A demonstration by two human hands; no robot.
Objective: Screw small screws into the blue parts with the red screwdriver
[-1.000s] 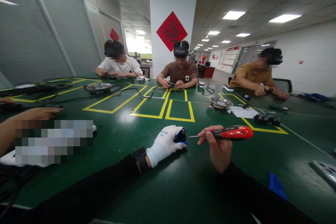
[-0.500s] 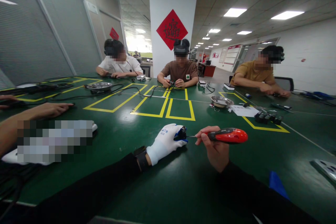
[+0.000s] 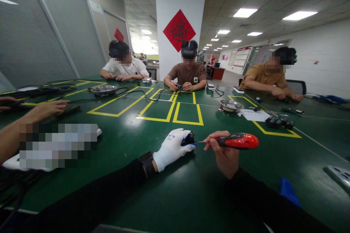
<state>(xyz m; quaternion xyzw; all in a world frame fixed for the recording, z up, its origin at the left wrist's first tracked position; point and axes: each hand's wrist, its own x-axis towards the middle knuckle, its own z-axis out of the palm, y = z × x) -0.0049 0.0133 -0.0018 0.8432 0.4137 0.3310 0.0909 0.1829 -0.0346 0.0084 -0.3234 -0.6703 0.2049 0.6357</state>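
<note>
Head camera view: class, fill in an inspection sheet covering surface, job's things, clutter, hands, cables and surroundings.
Surface: green table with yellow taped boxes.
Job's things: small black and blue part; red-handled screwdriver, tip at the part.
Clutter: metal bowls, paper sheet, black parts.
Hands: gloved left hand grips the part; bare right hand grips the screwdriver.
Cables: black cables at far left.
Surroundings: three seated people opposite; a co-worker's arm at left; red wall ornament.

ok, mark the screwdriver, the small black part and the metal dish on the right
screwdriver (image 3: 238, 141), head view, on the red handle.
small black part (image 3: 190, 137), head view, on its dark top above the gloved fingers.
metal dish (image 3: 231, 106), head view, on its near rim.
</note>
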